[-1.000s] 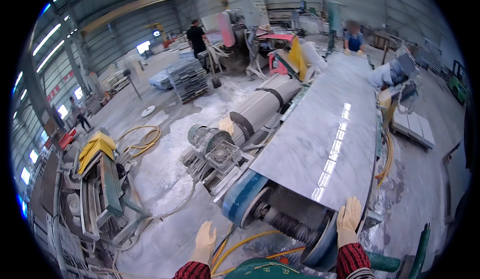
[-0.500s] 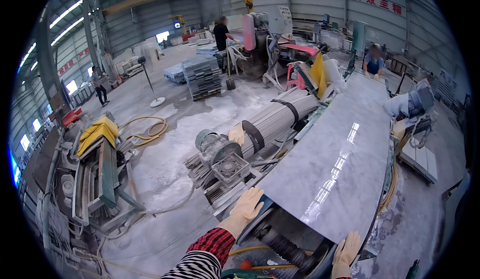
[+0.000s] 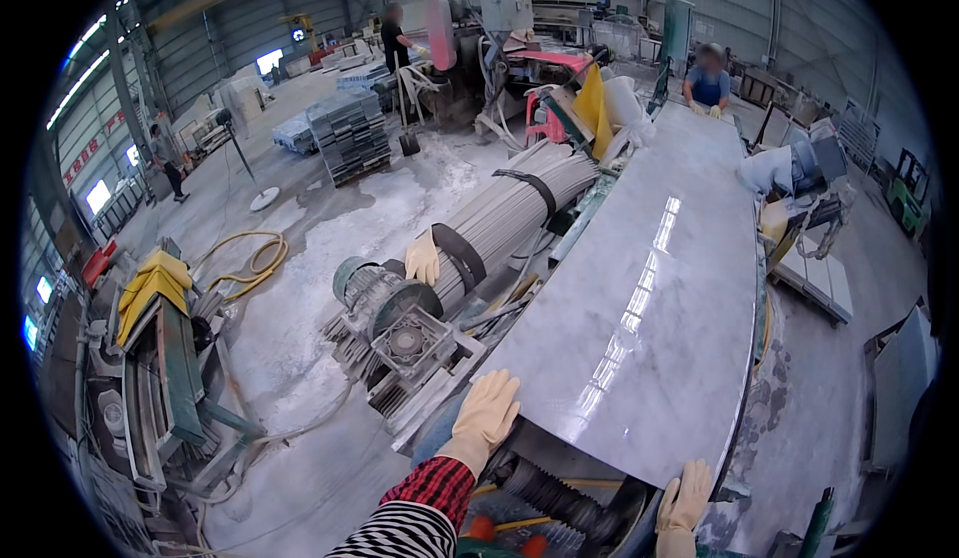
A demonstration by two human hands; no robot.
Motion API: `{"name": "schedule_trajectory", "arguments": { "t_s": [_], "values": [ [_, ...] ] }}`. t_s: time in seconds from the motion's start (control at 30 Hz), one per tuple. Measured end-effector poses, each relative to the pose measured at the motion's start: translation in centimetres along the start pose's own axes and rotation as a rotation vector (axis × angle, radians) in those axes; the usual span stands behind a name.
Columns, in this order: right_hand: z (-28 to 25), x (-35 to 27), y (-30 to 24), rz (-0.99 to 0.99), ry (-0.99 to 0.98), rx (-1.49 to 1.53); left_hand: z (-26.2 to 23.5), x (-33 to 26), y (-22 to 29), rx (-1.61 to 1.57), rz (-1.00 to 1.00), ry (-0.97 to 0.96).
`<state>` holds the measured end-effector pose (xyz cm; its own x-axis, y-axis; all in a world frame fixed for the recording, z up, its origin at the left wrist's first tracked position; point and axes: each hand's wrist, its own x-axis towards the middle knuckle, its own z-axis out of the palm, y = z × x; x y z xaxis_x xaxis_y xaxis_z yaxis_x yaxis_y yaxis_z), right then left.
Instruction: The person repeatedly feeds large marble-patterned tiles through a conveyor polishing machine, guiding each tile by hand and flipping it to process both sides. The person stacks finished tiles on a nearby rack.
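A large polished grey-white stone slab [image 3: 629, 328] stretches away from me, with a bright strip of reflected light along it. My left hand [image 3: 486, 416], in a cream rubber glove, rests with its fingers stretched out at the slab's near left corner. At the near right corner lies my right hand [image 3: 685, 498], gloved the same way, its fingers extended against the edge. Neither hand is wrapped round anything I can see. Below the near edge, between my hands, shows a dark ribbed roller [image 3: 549, 493]. A co-worker [image 3: 707, 83] has both gloved hands at the slab's far end.
Left of the slab sit a motor with a gearbox [image 3: 400, 318] and a strapped bundle of long strips [image 3: 509, 208], with a loose glove [image 3: 423, 258] on it. A yellow hose [image 3: 262, 263] coils on the floor. White slabs [image 3: 814, 278] stand at the right.
The view has swung right, so surroundings sit further left. Both hands stay at the slab's near corners, and the left fingers now lie closer over its corner.
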<state>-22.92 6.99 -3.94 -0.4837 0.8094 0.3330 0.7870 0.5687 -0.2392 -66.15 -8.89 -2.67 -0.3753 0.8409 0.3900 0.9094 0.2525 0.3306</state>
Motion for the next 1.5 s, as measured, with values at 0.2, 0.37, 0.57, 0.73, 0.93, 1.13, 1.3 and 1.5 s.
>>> {"name": "schedule_trajectory", "arguments": {
  "t_s": [0.2,0.37,0.57,0.73,0.93,1.13,1.3,1.5],
  "values": [
    [-0.9,0.6,-0.3,0.009,-0.033,0.056,-0.2,0.4,0.4,0.004,0.020,0.018],
    [-0.8,0.2,1.4,-0.117,-0.006,0.055,0.1,0.3,0.3,0.034,0.020,0.030],
    [-1.7,0.1,0.2,-0.082,-0.051,0.017,0.3,-0.3,0.2,0.065,0.007,0.030],
    [-1.5,-0.3,0.8,-0.077,-0.046,0.031,0.2,-0.4,0.3,0.058,0.009,0.007],
    [-2.4,0.1,0.2,-0.070,-0.058,0.043,0.1,-0.4,0.2,0.050,0.015,0.011],
    [-1.7,-0.4,0.5,-0.081,-0.029,0.017,0.4,-0.8,-0.1,0.043,0.026,0.029],
    [-1.9,-0.6,0.2,-0.068,-0.019,0.033,-0.2,-0.7,0.2,0.015,0.019,0.016],
    [-3.4,-0.1,-0.9,-0.061,-0.056,0.072,0.0,-1.2,0.0,0.022,0.013,0.025]
  ]
}}
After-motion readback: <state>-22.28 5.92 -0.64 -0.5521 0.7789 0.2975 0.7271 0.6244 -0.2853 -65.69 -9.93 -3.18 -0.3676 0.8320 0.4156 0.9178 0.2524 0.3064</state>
